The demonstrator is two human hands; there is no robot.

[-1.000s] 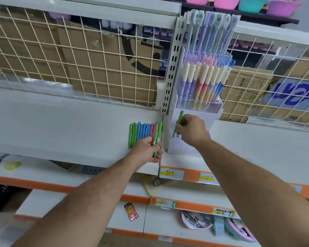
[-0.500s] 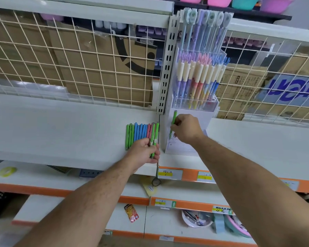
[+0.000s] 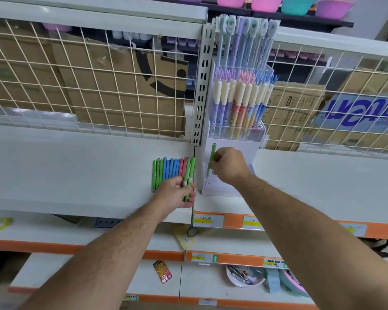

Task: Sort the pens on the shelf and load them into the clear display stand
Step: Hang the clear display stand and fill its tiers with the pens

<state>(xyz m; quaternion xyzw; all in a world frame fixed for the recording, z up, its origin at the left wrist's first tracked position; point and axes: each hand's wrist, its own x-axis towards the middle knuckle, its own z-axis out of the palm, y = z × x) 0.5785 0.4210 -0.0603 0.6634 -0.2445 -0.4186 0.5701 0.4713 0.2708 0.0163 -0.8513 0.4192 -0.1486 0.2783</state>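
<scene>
A row of green, blue and pink pens lies side by side on the white shelf. My left hand rests at the row's near end and grips two green pens at its right side. My right hand pinches a single green pen, held almost upright in front of the clear display stand. The stand's upper tiers hold several pastel pens; its lower front compartment is behind my right hand.
A slotted metal upright stands just left of the stand. Wire mesh backs the shelf, with cardboard boxes behind it. Price labels line the orange shelf edge. Lower shelves hold a bowl of small items and a packet.
The view has shifted slightly. My right hand holds the single green pen in nearly the same spot in front of the stand. My left hand keeps its grip on the two green pens.
</scene>
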